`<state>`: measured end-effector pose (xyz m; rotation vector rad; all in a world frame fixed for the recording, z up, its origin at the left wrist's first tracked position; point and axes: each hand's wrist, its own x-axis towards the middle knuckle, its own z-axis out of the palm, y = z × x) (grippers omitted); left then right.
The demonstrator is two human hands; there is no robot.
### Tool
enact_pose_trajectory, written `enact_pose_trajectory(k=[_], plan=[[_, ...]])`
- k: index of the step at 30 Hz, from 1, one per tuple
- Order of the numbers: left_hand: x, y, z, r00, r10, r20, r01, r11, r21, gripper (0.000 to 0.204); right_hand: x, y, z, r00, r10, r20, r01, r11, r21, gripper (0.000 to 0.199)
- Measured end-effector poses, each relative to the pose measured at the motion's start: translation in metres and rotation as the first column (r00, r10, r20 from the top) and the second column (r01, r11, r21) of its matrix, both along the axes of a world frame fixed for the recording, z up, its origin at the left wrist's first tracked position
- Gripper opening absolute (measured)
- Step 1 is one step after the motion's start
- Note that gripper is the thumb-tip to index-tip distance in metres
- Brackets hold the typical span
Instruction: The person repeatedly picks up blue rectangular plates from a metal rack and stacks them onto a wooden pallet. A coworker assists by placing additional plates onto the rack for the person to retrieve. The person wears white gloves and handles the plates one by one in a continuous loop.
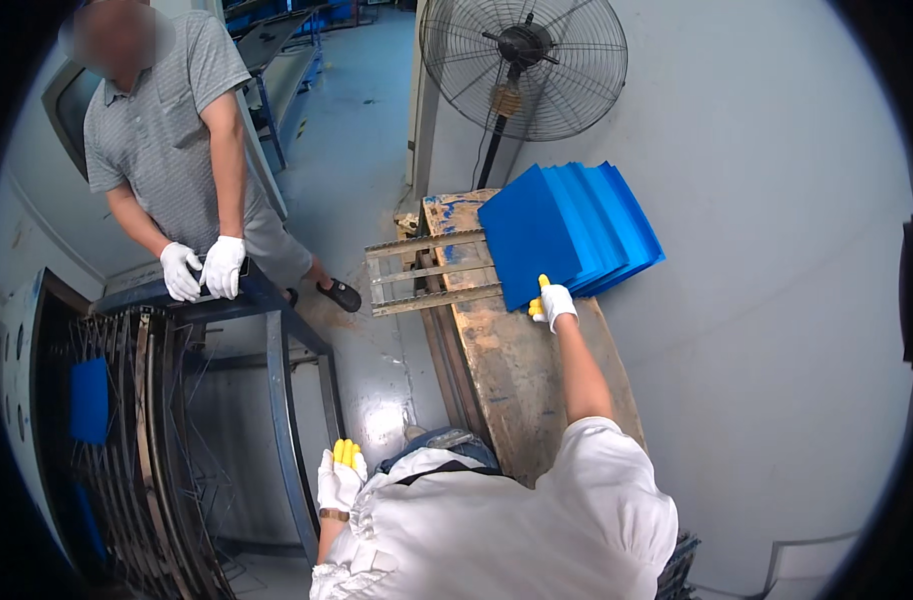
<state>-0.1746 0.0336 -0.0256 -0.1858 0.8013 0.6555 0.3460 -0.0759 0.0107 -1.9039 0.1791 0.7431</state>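
Note:
Both of my hands wear white gloves with yellow fingers. My right hand is at the near lower corner of the front blue sheet, one finger laid on its face and the others folded at its edge. Behind that sheet, several more blue sheets stand tilted in a fanned row on the worn wooden bench. A slotted metal frame sticks out from the bench's left side, under the sheets. Low by my body, my left hand has its fingers stretched out, and nothing shows in it.
A large black fan stands behind the bench by the wall. At the left is a dark metal rack with a blue panel in it. Another person leans white-gloved hands on the blue metal frame.

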Motion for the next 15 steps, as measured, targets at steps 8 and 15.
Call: enact_pose_trajectory(k=[8, 15], plan=[[-0.019, -0.004, -0.015, 0.994, -0.080, -0.077, 0.088, 0.990, 0.109, 0.022, -0.058, 0.000, -0.103, 0.707, 0.392, -0.589, -0.013, 0.840, 0.543, 0.004], [-0.055, -0.007, -0.046, 0.995, -0.055, -0.082, 0.069, 0.979, 0.190, 0.019, -0.247, 0.021, -0.204, -0.143, 0.957, 0.253, -0.929, -0.042, -0.368, 0.023]])
